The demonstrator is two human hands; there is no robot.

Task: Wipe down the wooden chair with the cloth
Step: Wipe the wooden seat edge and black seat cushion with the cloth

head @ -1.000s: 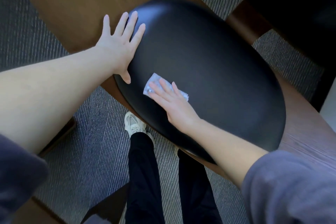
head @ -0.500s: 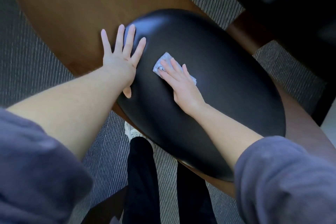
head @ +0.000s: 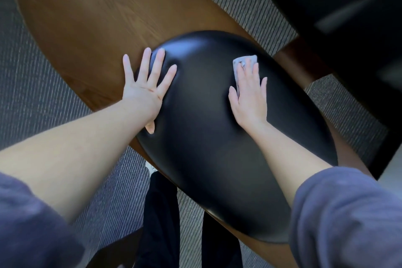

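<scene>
Wiping glossy black oval seat cushion point(head: 217, 137) of wooden chair point(head: 76, 28).
Right hand point(head: 250, 95) flat, pressing small pale cloth point(head: 243, 63) at cushion's far edge; left hand point(head: 145, 89) splayed, empty, on cushion's left edge.

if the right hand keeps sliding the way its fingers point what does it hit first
Probably nothing solid at once: the right hand, flat on the cloth, would cross a little more black seat cushion, then run off its far edge above the carpet. Depth is unclear.

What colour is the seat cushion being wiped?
Glossy black seat cushion, seen in the head view.
</scene>
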